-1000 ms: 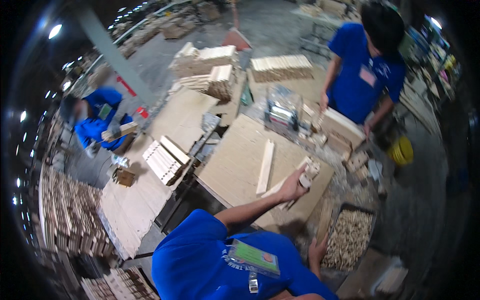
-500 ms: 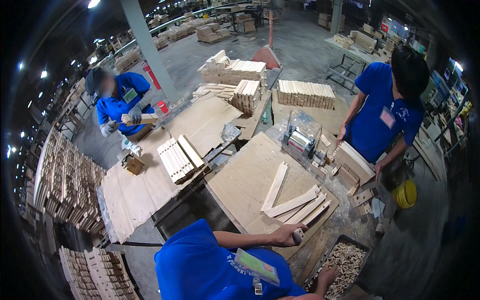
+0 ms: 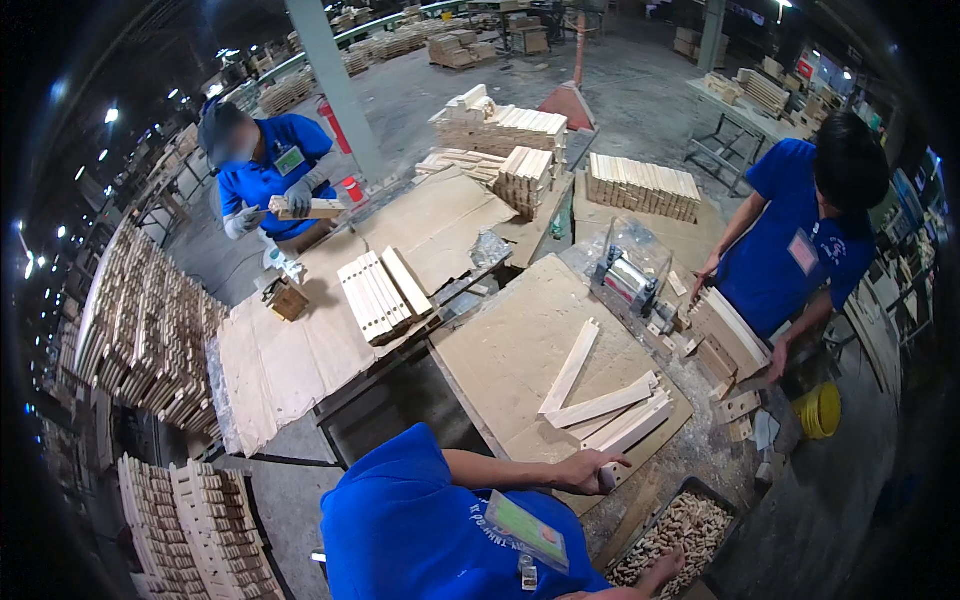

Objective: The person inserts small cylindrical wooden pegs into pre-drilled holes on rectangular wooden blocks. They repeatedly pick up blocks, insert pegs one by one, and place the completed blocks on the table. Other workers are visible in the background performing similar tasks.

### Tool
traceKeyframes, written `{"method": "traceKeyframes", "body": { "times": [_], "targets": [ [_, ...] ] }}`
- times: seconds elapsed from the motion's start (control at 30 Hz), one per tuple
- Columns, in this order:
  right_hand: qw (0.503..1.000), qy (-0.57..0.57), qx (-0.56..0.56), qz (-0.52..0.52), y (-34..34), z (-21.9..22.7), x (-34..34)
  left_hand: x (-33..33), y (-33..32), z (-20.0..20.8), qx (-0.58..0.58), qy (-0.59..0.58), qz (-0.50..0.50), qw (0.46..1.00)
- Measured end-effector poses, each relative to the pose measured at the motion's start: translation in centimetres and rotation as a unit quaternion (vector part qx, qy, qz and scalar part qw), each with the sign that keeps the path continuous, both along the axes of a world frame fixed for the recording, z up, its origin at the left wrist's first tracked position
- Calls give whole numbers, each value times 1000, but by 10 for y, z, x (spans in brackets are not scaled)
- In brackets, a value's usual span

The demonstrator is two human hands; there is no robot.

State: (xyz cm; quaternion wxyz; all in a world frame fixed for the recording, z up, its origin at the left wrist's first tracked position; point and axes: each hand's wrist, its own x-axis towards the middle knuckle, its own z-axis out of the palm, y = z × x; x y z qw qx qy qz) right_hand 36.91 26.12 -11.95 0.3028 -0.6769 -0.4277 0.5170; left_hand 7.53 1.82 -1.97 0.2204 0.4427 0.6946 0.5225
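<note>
Reaching among dowels (image 3: 697, 528) in tray (image 3: 713, 491), R hand (image 3: 662, 570) is now inside vs. at edge 1 s ago; can't tell finger closure. L hand (image 3: 585, 470) clasps wood pc (image 3: 607, 478), end showing by fingers.

Short pale dowels (image 3: 688, 524) lie heaped in a dark tray (image 3: 715, 496); a wooden piece (image 3: 616, 473) is held, partly hidden.

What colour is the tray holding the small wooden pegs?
The tray looks black, best seen in the head view.
</note>
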Motion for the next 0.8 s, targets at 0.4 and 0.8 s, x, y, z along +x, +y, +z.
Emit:
{"method": "traceKeyframes", "body": {
  "times": [0.4,0.8],
  "targets": [
    [984,150,-21,91,-13,17,14,3,-2,4,-65,-3,-24,998],
    [877,107,84,460,-77,179,-127,3,2,-24,-62,-25,-51,996]
  ]
}}
